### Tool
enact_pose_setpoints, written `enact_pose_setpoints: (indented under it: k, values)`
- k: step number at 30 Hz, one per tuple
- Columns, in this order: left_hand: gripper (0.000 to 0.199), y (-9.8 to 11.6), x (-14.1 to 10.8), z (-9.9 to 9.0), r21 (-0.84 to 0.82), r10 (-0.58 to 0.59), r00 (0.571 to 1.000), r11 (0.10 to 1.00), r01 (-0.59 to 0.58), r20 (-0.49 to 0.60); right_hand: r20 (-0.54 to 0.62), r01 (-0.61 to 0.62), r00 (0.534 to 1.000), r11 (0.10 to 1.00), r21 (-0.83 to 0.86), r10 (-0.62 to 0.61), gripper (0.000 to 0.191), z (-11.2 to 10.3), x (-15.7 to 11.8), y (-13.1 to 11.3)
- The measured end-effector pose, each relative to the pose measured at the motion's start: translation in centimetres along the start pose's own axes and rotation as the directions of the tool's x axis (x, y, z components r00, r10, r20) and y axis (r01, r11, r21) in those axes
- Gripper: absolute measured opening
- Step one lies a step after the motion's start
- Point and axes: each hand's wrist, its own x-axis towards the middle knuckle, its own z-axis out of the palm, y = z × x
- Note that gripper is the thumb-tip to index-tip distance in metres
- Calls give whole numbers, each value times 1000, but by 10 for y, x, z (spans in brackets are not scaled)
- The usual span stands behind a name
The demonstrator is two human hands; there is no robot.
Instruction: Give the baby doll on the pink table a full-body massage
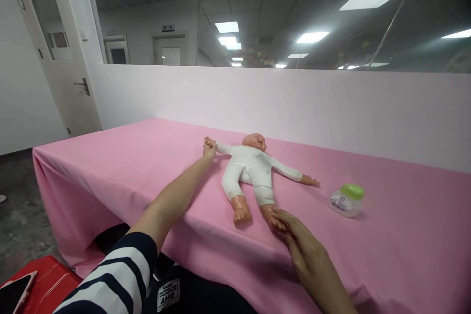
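A baby doll (pixel 253 163) with a bald head and a white cloth body lies on its back on the pink-covered table. Its head points toward the wall and its legs toward me. My left hand (pixel 209 151), arm stretched out, has its fingers closed round the doll's hand on the left side. Down at the near edge, my right hand (pixel 303 240) has the doll's right-side foot between its fingers and thumb; part of that foot is hidden. The doll's other arm lies stretched out on the cloth, palm and fingers bare.
A clear jar with a green lid (pixel 347 200) stands to the right of the doll. The pink tablecloth (pixel 121 157) hangs over the front edge. Behind is a white wall (pixel 294 103) with a window. A phone (pixel 16 292) rests on a red stool (pixel 55 287) at lower left.
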Motion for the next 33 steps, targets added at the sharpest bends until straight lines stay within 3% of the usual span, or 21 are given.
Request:
enact_pose_setpoints:
  k: [2, 4, 6, 8, 10, 12, 15, 17, 19, 22, 24, 26, 27, 28, 30, 31, 32, 33]
  values:
    - [22, 8, -9, 3, -10, 52, 999, 999, -52, 13, 3, 11, 1000, 1000, -3, -11, 38, 0, 9, -5]
    - [17, 21, -22, 9, -23, 224, 961, 975, -223, 161, 36, 17, 999, 1000, 6, -17, 40, 1, 32, -19]
    - [11, 33, -35, 14, -48, 410, 824, 903, -427, 391, 71, 10, 997, 1000, 28, -12, 40, 3, 61, -33]
    - [12, 41, -44, 15, -45, 491, 670, 823, -566, 557, 96, 25, 995, 999, 41, -29, 40, 7, 87, -44]
    - [11, 43, -48, 14, -18, 495, 635, 796, -604, 594, 95, 37, 995, 998, 47, -41, 42, 11, 101, -48]
    - [11, 39, -46, 10, -15, 488, 685, 820, -572, 541, 81, 32, 996, 999, 44, -35, 43, 12, 98, -48]
    - [9, 27, -31, 5, 4, 319, 910, 943, -332, 264, 60, 13, 998, 999, 41, -16, 43, 7, 66, -40]
    - [8, 17, -19, 2, 18, 118, 991, 993, -119, 64, 44, 10, 999, 999, 34, -11, 42, 1, 36, -29]
    - [8, 9, -8, 0, 25, -30, 999, 999, 31, -33, 13, 7, 1000, 1000, 5, -7, 41, -3, 10, -16]
    - [6, 6, -3, 0, 20, -93, 994, 995, 94, -63, -53, -8, 999, 999, -38, 6, 40, -4, -8, 0]
    - [8, 11, -7, 4, 4, -53, 997, 999, 53, -58, -70, 5, 998, 1000, -28, -7, 40, -2, -2, 1]
    - [10, 20, -16, 10, -3, 94, 995, 996, -94, 22, -43, 24, 999, 1000, 13, -24, 40, 1, 17, -6]
    - [11, 24, -22, 12, 1, 217, 970, 976, -218, 111, -13, 28, 1000, 999, 38, -27, 41, 3, 30, -11]
    - [15, 27, -27, 14, 5, 351, 908, 932, -361, 228, 16, 26, 1000, 998, 61, -27, 41, 5, 44, -16]
    - [23, 31, -37, 16, -1, 540, 699, 791, -611, 469, 49, 39, 998, 994, 105, -44, 42, 11, 71, -25]
    - [26, 32, -40, 16, 0, 570, 610, 730, -683, 551, 50, 45, 997, 991, 123, -51, 43, 14, 81, -28]
    - [28, 32, -41, 16, 11, 568, 571, 703, -711, 593, 52, 48, 997, 990, 136, -56, 43, 16, 88, -30]
    - [28, 32, -41, 15, 26, 557, 570, 701, -712, 604, 46, 50, 997, 989, 140, -56, 44, 17, 90, -32]
